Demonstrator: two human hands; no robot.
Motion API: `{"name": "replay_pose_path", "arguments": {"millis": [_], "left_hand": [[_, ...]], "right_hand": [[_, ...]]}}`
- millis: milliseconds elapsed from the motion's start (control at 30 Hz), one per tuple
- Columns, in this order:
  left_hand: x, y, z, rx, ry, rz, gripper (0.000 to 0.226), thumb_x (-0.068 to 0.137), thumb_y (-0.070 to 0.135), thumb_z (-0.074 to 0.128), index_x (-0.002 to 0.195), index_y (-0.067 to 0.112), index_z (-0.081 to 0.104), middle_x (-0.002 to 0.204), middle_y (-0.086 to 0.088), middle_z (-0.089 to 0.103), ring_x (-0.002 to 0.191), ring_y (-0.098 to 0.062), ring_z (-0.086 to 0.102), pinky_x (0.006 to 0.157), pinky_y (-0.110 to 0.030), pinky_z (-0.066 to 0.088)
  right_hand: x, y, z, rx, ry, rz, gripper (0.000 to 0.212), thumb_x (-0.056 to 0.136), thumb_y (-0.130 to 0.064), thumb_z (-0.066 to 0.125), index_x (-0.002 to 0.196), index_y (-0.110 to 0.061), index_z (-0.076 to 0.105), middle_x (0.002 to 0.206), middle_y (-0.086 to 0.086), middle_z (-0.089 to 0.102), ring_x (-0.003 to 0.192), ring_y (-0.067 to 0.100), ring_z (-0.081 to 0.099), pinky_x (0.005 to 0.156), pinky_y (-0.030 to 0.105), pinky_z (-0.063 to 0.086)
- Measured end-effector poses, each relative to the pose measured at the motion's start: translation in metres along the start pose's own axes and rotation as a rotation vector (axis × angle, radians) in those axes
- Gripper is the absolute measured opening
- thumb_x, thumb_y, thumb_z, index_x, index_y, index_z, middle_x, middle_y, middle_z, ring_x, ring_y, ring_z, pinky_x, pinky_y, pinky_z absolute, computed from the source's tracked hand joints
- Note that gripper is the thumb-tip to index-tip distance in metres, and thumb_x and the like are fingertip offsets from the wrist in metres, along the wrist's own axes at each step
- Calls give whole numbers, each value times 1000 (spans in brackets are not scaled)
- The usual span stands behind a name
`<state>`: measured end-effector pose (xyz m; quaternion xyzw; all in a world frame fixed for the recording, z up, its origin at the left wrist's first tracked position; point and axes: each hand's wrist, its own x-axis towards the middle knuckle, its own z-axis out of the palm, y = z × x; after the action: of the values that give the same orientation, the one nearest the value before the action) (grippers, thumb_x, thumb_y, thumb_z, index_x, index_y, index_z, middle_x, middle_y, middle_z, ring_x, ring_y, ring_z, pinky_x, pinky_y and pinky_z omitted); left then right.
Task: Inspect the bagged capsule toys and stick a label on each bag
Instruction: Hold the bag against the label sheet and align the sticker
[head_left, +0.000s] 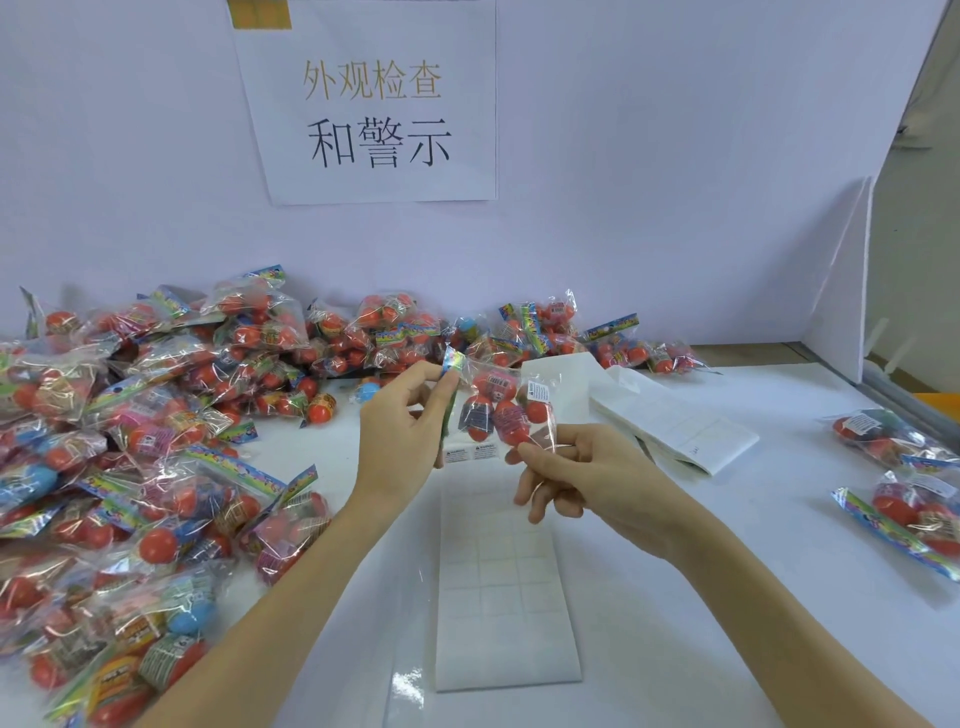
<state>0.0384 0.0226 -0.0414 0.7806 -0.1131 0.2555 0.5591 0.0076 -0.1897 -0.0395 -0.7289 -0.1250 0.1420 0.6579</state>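
Observation:
A clear bag of red capsule toys hangs in the air above the table's middle. My left hand pinches its colourful header card at the top left. My right hand pinches the bag's lower right corner. A small white label sits on the bag's upper right. Below the hands lies a label sheet, with two printed labels showing at its top edge.
A big heap of bagged capsule toys covers the left side and runs along the back wall. Two bags lie at the right edge. More label sheets lie stacked at right centre. A paper sign hangs on the wall.

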Motion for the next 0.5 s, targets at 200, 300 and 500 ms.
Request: {"name": "replay_pose_path", "arguments": {"millis": [200,300,500], "left_hand": [[6,0,-4,-166,-113,-106,21,107,21,57,89,14,65,56,-1,38,45,-19,34,46,-29,38],[8,-1,-9,-235,-196,-121,24,107,23,57,86,14,65,54,0,37,44,-17,30,47,-27,38],[9,0,-7,-231,-183,-177,56,105,53,39,98,9,74,67,1,60,56,-18,57,61,-24,50]], "right_hand": [[-3,-5,-2,76,-134,41,45,103,-47,60,128,-9,60,110,15,78,98,32,77,63,22,55],[-2,-5,0,173,-130,115,61,98,-58,60,134,-10,54,117,15,77,108,33,75,72,25,59],[1,-2,-11,353,-26,175,38,99,-44,61,110,-11,75,117,18,76,105,32,76,69,25,60]]}}
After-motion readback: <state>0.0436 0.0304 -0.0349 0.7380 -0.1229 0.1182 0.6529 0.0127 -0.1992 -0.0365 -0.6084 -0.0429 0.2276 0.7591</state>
